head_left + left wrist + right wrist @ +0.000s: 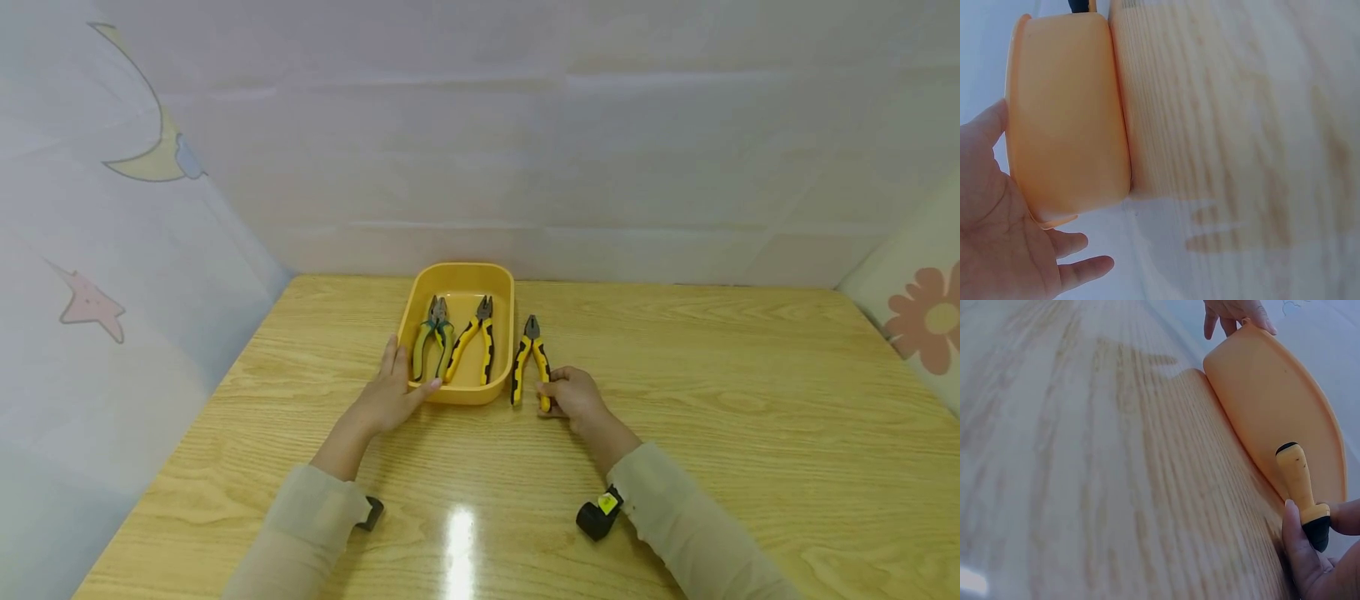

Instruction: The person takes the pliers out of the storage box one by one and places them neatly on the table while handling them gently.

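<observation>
A yellow plastic bin [467,396] sits on the table. In it lie green-handled pliers [439,310] and yellow-and-black pliers [484,311], side by side with heads to the back. My left hand [388,398] rests on the bin's near left corner, thumb at the front rim and fingers extended along the side. Just right of the bin, my right hand [577,395] pinches the right handle of another pair of yellow-and-black pliers [532,328], head pointing away from me. In the right wrist view, a yellow handle [1296,475] with black parts shows by the thumb and fingers.
The wood-grain table [712,375] meets a pale cloth backdrop [562,167] behind the bin. Printed cloth also stands at the left and right sides. A black wrist camera [597,518] hangs by the right sleeve.
</observation>
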Tool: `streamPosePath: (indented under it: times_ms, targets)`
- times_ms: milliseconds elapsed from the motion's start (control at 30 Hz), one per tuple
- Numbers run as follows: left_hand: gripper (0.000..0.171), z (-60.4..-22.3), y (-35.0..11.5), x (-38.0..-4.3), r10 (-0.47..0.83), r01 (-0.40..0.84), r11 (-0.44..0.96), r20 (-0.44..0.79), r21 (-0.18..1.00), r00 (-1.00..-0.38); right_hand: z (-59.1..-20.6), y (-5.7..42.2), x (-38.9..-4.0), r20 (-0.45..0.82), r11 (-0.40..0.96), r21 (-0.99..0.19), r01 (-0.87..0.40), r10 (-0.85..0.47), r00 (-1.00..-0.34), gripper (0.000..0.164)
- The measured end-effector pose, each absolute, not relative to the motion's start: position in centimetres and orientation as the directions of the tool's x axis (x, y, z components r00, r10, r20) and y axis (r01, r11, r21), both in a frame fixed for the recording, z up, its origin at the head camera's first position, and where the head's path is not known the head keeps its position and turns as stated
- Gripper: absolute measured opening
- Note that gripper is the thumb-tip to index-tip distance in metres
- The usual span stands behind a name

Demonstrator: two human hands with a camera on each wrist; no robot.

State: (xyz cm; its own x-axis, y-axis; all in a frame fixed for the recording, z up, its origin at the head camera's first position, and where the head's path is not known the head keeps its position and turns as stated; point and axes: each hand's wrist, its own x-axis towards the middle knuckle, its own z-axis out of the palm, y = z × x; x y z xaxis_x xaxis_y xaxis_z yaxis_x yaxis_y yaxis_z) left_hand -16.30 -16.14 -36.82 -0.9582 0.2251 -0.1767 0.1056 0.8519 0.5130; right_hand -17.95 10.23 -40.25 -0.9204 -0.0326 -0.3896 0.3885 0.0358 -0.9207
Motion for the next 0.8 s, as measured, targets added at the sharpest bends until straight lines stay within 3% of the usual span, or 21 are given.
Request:
streamPosePath:
  times_ms: [800]
  targets:
    - [0.091, -36.93, -16.19, -16.36, 0.228, 0.109, 0.853, -0.176, 0.511, -0.958, -40.29, 9.50, -17.76, -0.345, 0.127, -0.930, 0.344, 0.014, -0.938, 0.028]
